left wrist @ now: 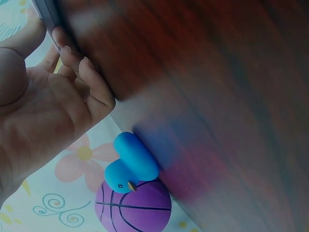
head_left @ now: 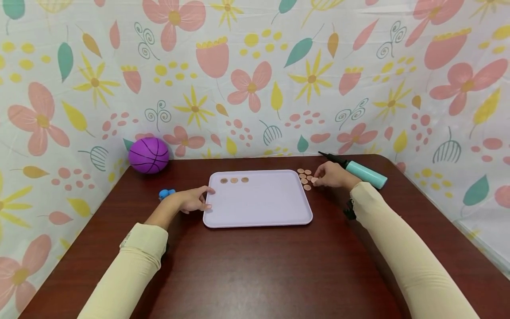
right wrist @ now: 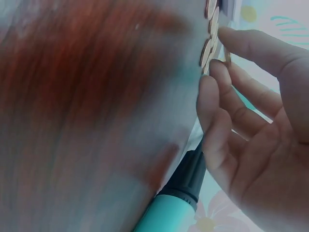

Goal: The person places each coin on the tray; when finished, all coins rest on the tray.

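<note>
A white tray [head_left: 259, 199] lies on the table, and my left hand [head_left: 194, 199] grips its left rim, with fingers curled at the edge [left wrist: 53, 87]. Three copper-coloured coins [head_left: 234, 180] sit in a row near the tray's far left corner. Past the right rim, several more coins [head_left: 303, 176] lie loosely grouped on the table. There my right hand [head_left: 331, 174] pinches one coin [right wrist: 227, 55] between thumb and fingertip, beside the group. In the right wrist view its other fingers are bent close over the tabletop.
Behind the right hand lies a turquoise hand pump [head_left: 365, 173] with a black nozzle. A blue toy duck [left wrist: 133, 162] stands left of the left hand. The purple ball [head_left: 148, 155] is at the far left corner of the dark wooden table [head_left: 255, 270]. A flowered cloth hangs behind.
</note>
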Tool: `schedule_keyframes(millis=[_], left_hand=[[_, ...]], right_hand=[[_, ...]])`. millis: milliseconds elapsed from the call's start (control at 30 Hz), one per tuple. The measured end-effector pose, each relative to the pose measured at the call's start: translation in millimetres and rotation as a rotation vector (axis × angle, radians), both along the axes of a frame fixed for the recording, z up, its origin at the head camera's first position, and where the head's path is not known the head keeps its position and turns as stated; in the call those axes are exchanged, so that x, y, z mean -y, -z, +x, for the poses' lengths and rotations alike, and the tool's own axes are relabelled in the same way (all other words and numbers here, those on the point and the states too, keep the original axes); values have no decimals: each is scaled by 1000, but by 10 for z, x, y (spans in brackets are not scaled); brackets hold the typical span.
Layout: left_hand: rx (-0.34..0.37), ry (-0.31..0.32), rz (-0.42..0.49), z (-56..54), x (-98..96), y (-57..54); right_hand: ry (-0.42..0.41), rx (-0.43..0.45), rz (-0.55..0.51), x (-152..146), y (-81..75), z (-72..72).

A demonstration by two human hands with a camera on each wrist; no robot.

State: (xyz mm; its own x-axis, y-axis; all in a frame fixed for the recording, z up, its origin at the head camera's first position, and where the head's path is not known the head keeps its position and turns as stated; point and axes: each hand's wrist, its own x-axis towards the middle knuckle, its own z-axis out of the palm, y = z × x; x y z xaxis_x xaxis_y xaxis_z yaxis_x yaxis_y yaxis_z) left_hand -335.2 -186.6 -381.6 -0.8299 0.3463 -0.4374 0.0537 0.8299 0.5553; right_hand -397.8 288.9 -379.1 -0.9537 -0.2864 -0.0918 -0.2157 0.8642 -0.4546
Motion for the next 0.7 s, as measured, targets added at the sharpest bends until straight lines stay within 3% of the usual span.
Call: schedule_keyframes(millis=[367, 700], left_hand=[[-6, 1, -9, -1, 10, -1], [-14, 5, -2, -7, 11, 15]], right_hand=[[-15, -151, -43, 299, -48, 16], [10, -163, -118, 550, -43, 8]])
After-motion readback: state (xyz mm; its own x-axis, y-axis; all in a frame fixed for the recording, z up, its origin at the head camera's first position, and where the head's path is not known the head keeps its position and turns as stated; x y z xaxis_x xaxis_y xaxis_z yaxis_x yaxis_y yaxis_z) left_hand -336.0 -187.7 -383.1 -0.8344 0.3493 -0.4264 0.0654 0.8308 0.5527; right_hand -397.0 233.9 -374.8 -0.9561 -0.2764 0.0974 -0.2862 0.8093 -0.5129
